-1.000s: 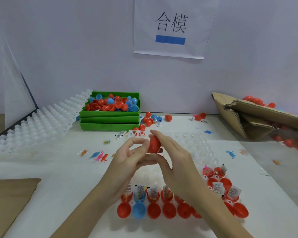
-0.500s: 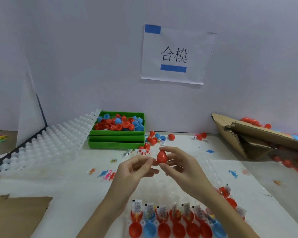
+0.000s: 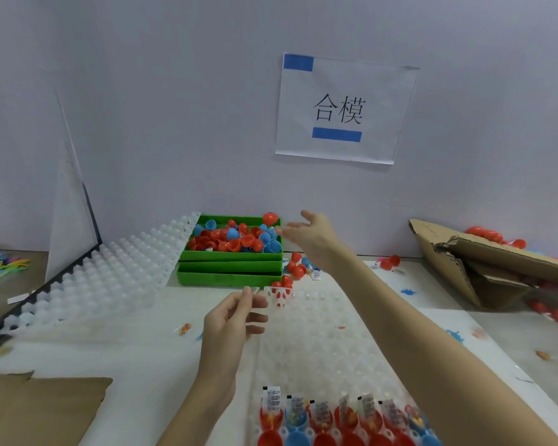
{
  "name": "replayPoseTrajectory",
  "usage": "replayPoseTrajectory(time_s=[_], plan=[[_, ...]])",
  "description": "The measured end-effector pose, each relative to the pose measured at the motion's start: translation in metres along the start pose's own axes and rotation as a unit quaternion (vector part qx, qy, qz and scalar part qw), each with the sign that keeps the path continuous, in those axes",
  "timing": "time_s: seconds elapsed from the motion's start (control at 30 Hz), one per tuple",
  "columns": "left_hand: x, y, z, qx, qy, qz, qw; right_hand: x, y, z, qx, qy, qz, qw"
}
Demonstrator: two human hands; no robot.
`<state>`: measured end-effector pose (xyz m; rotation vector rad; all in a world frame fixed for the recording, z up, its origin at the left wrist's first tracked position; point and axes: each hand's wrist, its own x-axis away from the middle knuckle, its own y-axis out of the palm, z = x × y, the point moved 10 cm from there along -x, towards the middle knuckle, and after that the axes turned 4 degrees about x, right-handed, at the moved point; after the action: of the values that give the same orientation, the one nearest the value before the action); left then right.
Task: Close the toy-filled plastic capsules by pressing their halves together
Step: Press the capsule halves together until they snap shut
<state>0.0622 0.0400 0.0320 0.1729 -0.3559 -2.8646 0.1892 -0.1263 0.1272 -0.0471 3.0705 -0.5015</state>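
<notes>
**Capsules waited open in the near tray while both hands were free**

Capsules (image 3: 345,420) stood in a row at the near edge of the clear dimpled tray (image 3: 322,342), red and blue, each lower half holding a small toy and a folded paper slip; their lids lay open toward the viewer. The slips carried dark print too small to read. These shells looked thin, light and smooth, so they would probably slip if squeezed at the rounded crown; the better hold seemed to be thumb and fingers on the two domes, pressing straight along the axis until the rim seated, with the slip tucked in first so it would not jam the seam.

Further out, the left hand (image 3: 229,323) hovered over the desk (image 3: 136,355), its grip loosely curled and holding nothing. Beyond it the right hand (image 3: 310,233) reached toward the green bin (image 3: 229,255), fingers spread apart, with a red closed capsule (image 3: 270,218) just off its fingertips, apart from them, above the bin's far right corner.

On the far wall a paper sign (image 3: 345,107) read "合模", with blue strips above and below.
</notes>
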Motion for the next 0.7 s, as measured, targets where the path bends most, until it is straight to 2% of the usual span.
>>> replayPoseTrajectory(time_s=[0.17,0.23,0.47,0.7], plan=[[-0.002,-0.001,-0.002,-0.006,0.001,-0.004,1.0,0.015,-0.026,0.021,0.113,-0.051,0.009,0.992],[-0.002,0.001,-0.001,-0.009,0.003,-0.009,1.0,0.032,-0.056,0.036,0.119,-0.063,0.019,0.991],[0.001,0.006,-0.003,-0.032,0.0,-0.03,0.999,0.106,-0.148,0.087,0.261,-0.044,0.05,0.963],[0.002,0.008,-0.005,-0.052,0.005,-0.042,0.998,0.134,-0.159,0.124,0.344,-0.026,-0.006,0.939]])
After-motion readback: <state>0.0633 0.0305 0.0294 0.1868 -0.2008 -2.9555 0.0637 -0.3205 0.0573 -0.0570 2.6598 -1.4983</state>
